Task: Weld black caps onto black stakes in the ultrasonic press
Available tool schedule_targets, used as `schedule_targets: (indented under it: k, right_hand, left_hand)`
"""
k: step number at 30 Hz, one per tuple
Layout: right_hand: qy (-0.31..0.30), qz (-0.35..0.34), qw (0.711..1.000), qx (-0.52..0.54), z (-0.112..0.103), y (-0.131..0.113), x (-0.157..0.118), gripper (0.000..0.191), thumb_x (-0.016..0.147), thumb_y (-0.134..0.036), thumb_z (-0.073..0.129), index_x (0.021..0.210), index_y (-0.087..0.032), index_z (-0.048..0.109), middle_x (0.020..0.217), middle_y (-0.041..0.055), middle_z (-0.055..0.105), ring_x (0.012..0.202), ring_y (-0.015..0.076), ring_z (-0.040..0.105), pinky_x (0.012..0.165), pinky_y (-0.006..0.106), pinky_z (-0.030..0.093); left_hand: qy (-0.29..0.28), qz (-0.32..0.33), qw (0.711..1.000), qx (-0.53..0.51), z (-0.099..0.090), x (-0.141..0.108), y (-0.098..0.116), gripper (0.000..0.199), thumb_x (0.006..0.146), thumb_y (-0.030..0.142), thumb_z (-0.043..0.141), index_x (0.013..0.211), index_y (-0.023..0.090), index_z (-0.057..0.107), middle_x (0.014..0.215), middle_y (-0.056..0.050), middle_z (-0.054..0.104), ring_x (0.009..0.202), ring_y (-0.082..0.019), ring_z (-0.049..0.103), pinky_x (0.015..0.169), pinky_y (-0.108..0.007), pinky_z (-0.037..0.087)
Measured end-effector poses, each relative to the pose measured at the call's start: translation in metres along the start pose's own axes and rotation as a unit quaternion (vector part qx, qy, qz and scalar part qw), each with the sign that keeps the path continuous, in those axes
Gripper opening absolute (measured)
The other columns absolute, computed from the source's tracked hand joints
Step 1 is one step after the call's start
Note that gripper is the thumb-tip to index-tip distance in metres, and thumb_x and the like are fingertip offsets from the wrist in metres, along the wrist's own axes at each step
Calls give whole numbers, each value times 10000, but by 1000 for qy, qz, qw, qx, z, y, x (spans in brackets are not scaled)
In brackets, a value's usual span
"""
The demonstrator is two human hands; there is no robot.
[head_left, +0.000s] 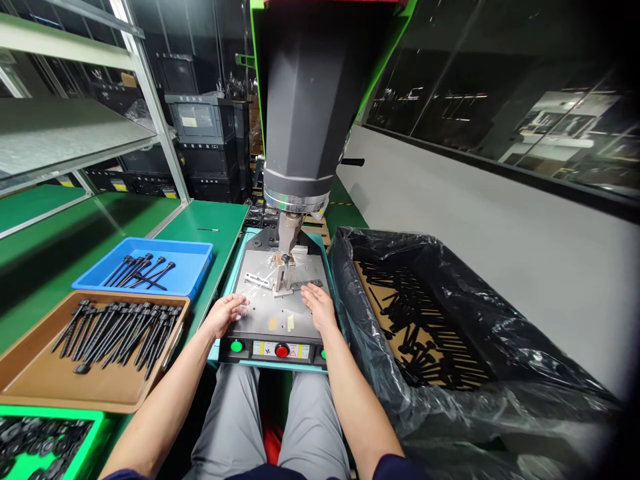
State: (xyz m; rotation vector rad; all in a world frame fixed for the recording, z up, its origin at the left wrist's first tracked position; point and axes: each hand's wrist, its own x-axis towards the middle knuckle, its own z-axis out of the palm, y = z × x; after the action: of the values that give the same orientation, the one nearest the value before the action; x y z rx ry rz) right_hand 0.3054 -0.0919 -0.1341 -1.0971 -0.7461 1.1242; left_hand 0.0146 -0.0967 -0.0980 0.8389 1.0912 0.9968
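My left hand point(228, 316) hovers at the left edge of the steel work plate point(260, 320), fingers loosely curled and apart, with nothing plainly held. My right hand point(319, 307) reaches over the plate's right side, fingers stretched out near a dark flat bar point(311, 284). Between the hands, a small metal fixture point(283, 283) stands on the plate, with a black part point(285, 259) at its top. Directly above it is the metal horn point(290, 232) of a press-like machine point(305, 113). A perforated metal strip point(258, 280) extends left from the fixture.
Black rod-like parts lie in a brown tray point(65, 392) and a blue tray point(193, 287) at left. A green bin point(97, 433) holds small black pieces. At right stands a plastic-lined box point(360, 320) of black parts. Green buttons and a red button point(282, 351) line the machine's front.
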Motion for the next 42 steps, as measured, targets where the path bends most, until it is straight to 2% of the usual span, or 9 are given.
schedule_targets:
  k: [5, 9, 12, 16, 19, 25, 31, 37, 42]
  right_hand:
    - [84, -92, 983, -135, -32, 9, -13, 477, 713, -471, 692, 1067, -152, 670, 1146, 155, 685, 1078, 280, 631, 966, 459, 463]
    - [137, -170, 921, -323, -79, 23, -48, 450, 791, -495, 603, 1080, -160, 685, 1194, 160, 646, 1130, 300, 581, 998, 483, 431]
    - [146, -190, 875, -421, -105, 39, -80, 516, 798, -543, 587, 1142, -169, 669, 1247, 163, 601, 1184, 321, 534, 1057, 502, 370]
    - [118, -132, 877, -446, -119, 59, -105, 676, 810, -581, 562, 1353, -181, 522, 1322, 164, 530, 1231, 323, 512, 1048, 477, 401]
    - [80, -126, 876, -459, -124, 65, -111, 729, 815, -553, 573, 1445, -226, 405, 1416, 133, 450, 1296, 315, 463, 1069, 457, 393]
    - [37, -133, 868, -476, -133, 67, -113, 726, 841, -489, 550, 1488, -253, 323, 1461, 109, 416, 1345, 309, 414, 1097, 467, 363]
    - [47, -129, 868, -477, -132, 69, -116, 724, 849, -470, 536, 1496, -245, 302, 1487, 118, 386, 1366, 304, 387, 1106, 467, 350]
    - [35, -113, 878, -465, -129, 66, -116, 785, 813, -467, 582, 1504, -246, 282, 1512, 125, 340, 1383, 306, 364, 1108, 470, 344]
    - [42, -109, 884, -452, -126, 64, -117, 782, 806, -478, 588, 1496, -250, 300, 1504, 126, 356, 1378, 309, 373, 1110, 476, 338]
  left_hand:
    - [151, 105, 970, 161, -21, -2, -16, 474, 705, 464, 723, 1033, 129, 651, 1040, -126, 691, 928, -232, 665, 784, -347, 527]
    - [242, 174, 915, 273, -48, -21, -48, 512, 750, 478, 665, 1139, 148, 628, 1187, -147, 650, 1115, -271, 609, 1002, -427, 449]
    - [225, 188, 895, 337, -58, -39, -76, 619, 749, 491, 664, 1268, 169, 560, 1300, -148, 583, 1196, -287, 562, 1034, -441, 428]
    - [176, 179, 887, 386, -53, -52, -105, 745, 708, 475, 715, 1361, 204, 482, 1362, -137, 533, 1273, -311, 499, 1082, -463, 373]
    - [169, 172, 892, 382, -49, -53, -113, 767, 713, 452, 717, 1393, 221, 448, 1365, -136, 527, 1278, -315, 495, 1084, -461, 367]
    - [169, 181, 887, 390, -50, -50, -111, 727, 723, 430, 713, 1378, 246, 460, 1322, -121, 556, 1245, -316, 518, 1045, -466, 400]
    - [176, 180, 873, 417, -49, -50, -114, 721, 761, 462, 671, 1400, 227, 430, 1346, -139, 532, 1235, -315, 522, 1019, -457, 421]
    - [154, 176, 886, 401, -52, -51, -111, 749, 742, 467, 691, 1395, 206, 433, 1364, -150, 526, 1256, -312, 511, 1054, -464, 394]
    - [207, 209, 888, 354, -35, -59, -91, 566, 773, 447, 663, 1267, 191, 559, 1302, -155, 567, 1234, -318, 524, 1049, -462, 400]
